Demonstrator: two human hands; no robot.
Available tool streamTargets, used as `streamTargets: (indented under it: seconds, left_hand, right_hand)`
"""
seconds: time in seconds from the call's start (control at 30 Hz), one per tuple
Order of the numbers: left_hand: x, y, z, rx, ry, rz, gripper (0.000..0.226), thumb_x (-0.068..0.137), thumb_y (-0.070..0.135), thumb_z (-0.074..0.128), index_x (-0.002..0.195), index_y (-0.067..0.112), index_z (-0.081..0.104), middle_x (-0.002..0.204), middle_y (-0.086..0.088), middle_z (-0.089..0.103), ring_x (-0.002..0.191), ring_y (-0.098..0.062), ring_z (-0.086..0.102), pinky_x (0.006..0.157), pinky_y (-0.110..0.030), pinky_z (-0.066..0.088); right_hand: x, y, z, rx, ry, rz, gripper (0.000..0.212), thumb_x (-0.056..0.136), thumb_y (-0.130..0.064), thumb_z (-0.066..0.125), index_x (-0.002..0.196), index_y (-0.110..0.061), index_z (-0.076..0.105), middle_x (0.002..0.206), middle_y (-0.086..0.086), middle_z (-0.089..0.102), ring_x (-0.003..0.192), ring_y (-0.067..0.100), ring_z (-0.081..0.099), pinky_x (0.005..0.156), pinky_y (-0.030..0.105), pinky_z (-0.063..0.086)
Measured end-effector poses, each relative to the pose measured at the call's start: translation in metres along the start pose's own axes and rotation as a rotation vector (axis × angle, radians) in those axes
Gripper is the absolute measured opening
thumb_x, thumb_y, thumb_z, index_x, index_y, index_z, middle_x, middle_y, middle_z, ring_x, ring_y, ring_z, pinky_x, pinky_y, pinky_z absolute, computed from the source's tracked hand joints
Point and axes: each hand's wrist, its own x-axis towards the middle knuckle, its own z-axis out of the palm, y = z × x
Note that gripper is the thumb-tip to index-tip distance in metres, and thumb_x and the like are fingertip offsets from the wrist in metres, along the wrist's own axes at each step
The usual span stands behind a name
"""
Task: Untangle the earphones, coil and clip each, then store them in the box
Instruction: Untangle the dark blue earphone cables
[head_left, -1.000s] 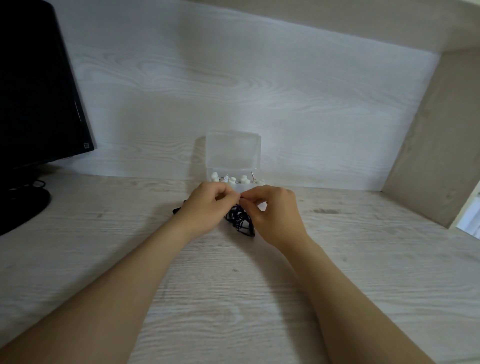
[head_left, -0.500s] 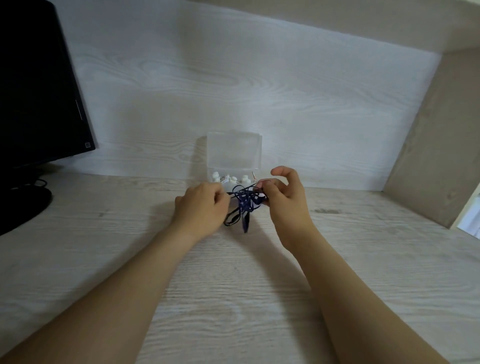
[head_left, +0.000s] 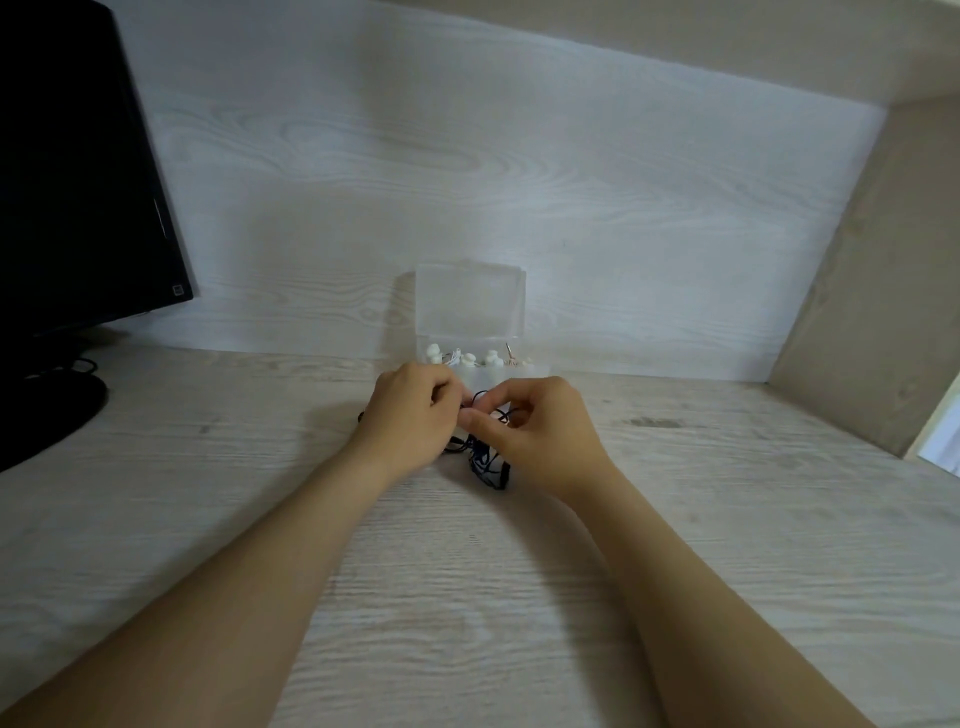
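Dark earphones (head_left: 487, 466) — left hand (head_left: 410, 422) and right hand (head_left: 537, 439) meet, each grip pinching them.

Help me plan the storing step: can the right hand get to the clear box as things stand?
Probably yes. The box stands open just behind the right hand, nothing between them, though that hand is pinching the dark cord.
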Motion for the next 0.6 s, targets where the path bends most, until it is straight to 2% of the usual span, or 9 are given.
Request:
streamTargets:
  seconds: [0.1, 0.17, 0.23, 0.3, 0.33, 0.37, 0.43, 0.53, 0.6]
  left_hand:
    - [-0.003, 0.001, 0.000, -0.002, -0.070, 0.004, 0.034, 0.097, 0.008, 0.052, 0.089, 0.026, 0.080, 0.073, 0.010, 0.071, 0.067, -0.003, 0.063, 0.055, -0.008, 0.038]
    - [-0.005, 0.001, 0.000, -0.009, -0.086, -0.008, 0.034, 0.096, 0.008, 0.051, 0.091, 0.027, 0.078, 0.066, 0.006, 0.071, 0.065, -0.007, 0.065, 0.055, -0.012, 0.042]
    - [-0.005, 0.002, -0.001, -0.015, -0.058, -0.033, 0.029, 0.095, 0.009, 0.053, 0.090, 0.024, 0.076, 0.058, 0.008, 0.066, 0.062, -0.006, 0.063, 0.055, -0.013, 0.043]
    - [-0.004, 0.002, -0.002, -0.027, -0.028, -0.059, 0.024, 0.095, 0.012, 0.055, 0.088, 0.022, 0.076, 0.064, 0.008, 0.069, 0.066, -0.005, 0.066, 0.064, -0.025, 0.053]
    - [-0.003, 0.002, -0.003, -0.031, -0.024, -0.066, 0.023, 0.094, 0.013, 0.056, 0.087, 0.022, 0.076, 0.068, 0.007, 0.072, 0.071, -0.009, 0.070, 0.070, -0.030, 0.058]
    - [-0.003, 0.001, -0.004, -0.035, -0.031, -0.071, 0.022, 0.094, 0.014, 0.057, 0.085, 0.022, 0.076, 0.068, 0.005, 0.074, 0.072, -0.012, 0.072, 0.074, -0.035, 0.060]
    - [-0.004, 0.000, -0.005, -0.039, -0.055, -0.073, 0.023, 0.092, 0.015, 0.057, 0.082, 0.022, 0.076, 0.066, 0.004, 0.074, 0.071, -0.014, 0.074, 0.076, -0.040, 0.062]
    - [-0.004, 0.000, -0.004, -0.030, -0.070, -0.070, 0.025, 0.093, 0.015, 0.057, 0.080, 0.020, 0.078, 0.069, 0.002, 0.075, 0.073, -0.016, 0.075, 0.077, -0.043, 0.062]
    - [-0.002, -0.001, -0.003, -0.010, -0.055, -0.056, 0.025, 0.093, 0.014, 0.057, 0.080, 0.017, 0.078, 0.070, 0.000, 0.075, 0.075, -0.018, 0.075, 0.078, -0.043, 0.062]
  right_hand:
    - [0.001, 0.004, 0.001, -0.232, -0.022, -0.077, 0.017, 0.091, -0.035, 0.082, 0.086, -0.020, 0.079, 0.046, -0.027, 0.052, 0.048, 0.003, 0.051, 0.053, 0.012, 0.032]
    - [0.002, 0.006, 0.001, -0.327, -0.047, -0.108, 0.019, 0.092, -0.043, 0.078, 0.091, -0.024, 0.076, 0.046, -0.026, 0.051, 0.050, 0.005, 0.052, 0.055, 0.016, 0.031]
    - [0.001, 0.007, 0.000, -0.370, -0.041, -0.144, 0.030, 0.088, -0.056, 0.078, 0.099, -0.028, 0.076, 0.048, -0.028, 0.050, 0.053, 0.001, 0.052, 0.054, 0.016, 0.031]
    - [0.000, 0.009, 0.000, -0.405, -0.031, -0.173, 0.033, 0.085, -0.060, 0.078, 0.099, -0.030, 0.076, 0.046, -0.022, 0.048, 0.054, -0.001, 0.052, 0.055, 0.016, 0.033]
    - [0.001, 0.010, 0.000, -0.427, -0.029, -0.180, 0.028, 0.086, -0.057, 0.078, 0.097, -0.031, 0.077, 0.045, -0.018, 0.045, 0.052, 0.002, 0.050, 0.055, 0.017, 0.035]
    - [0.001, 0.011, 0.001, -0.443, -0.029, -0.182, 0.021, 0.088, -0.051, 0.076, 0.095, -0.031, 0.077, 0.045, -0.016, 0.043, 0.050, 0.004, 0.049, 0.056, 0.025, 0.041]
    - [0.003, 0.012, 0.003, -0.446, -0.035, -0.173, 0.011, 0.093, -0.040, 0.071, 0.092, -0.031, 0.078, 0.045, -0.015, 0.044, 0.048, 0.006, 0.048, 0.058, 0.033, 0.049]
    - [0.004, 0.011, 0.003, -0.386, -0.024, -0.127, 0.016, 0.099, -0.032, 0.068, 0.085, -0.028, 0.074, 0.045, -0.011, 0.049, 0.047, 0.011, 0.048, 0.056, 0.033, 0.046]
    - [0.003, 0.007, 0.003, -0.293, 0.029, -0.075, 0.022, 0.101, -0.027, 0.064, 0.079, -0.024, 0.066, 0.051, -0.003, 0.056, 0.047, 0.013, 0.047, 0.055, 0.035, 0.042]
